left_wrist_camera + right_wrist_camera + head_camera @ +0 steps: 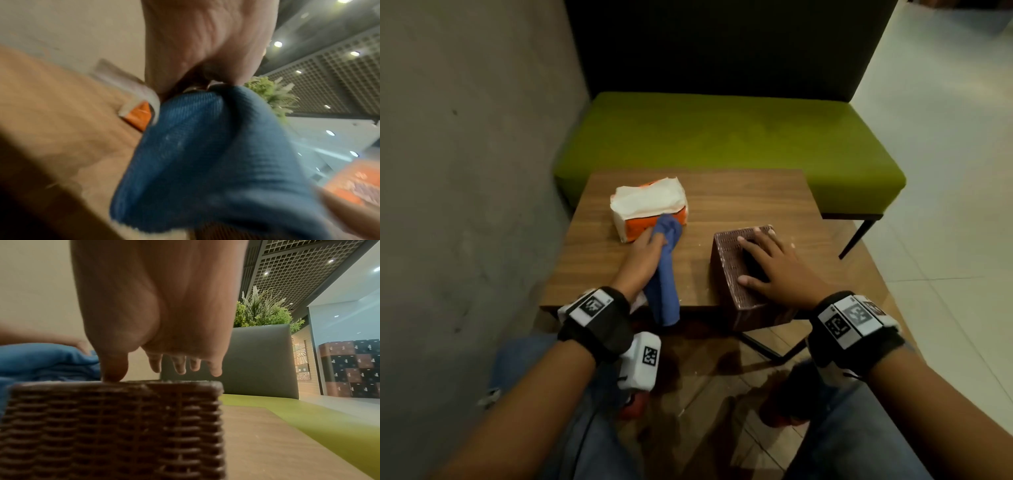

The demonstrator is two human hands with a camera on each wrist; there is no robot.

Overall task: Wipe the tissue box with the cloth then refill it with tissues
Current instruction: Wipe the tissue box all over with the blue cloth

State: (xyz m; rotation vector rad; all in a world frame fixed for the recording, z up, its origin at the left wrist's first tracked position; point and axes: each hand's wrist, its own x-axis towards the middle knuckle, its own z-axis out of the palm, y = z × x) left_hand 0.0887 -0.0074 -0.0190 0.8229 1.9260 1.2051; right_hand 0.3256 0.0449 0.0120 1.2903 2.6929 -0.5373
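Observation:
A brown woven tissue box (729, 270) stands at the near right edge of the wooden table (739, 202). My right hand (770, 263) lies spread on its top with straight fingers; the right wrist view shows the thumb (115, 369) touching the box (115, 426) rim. My left hand (643, 253) grips a blue cloth (664, 284) that hangs down over the table's near edge. In the left wrist view the cloth (205, 162) bunches below the curled fingers. An orange and white pack of tissues (650, 209), torn open, lies just beyond the left hand.
A green bench (722, 137) with a dark backrest stands beyond the table. A grey wall (465, 171) closes the left side. Pale floor tiles (945, 205) spread to the right. My knees sit below the table's near edge.

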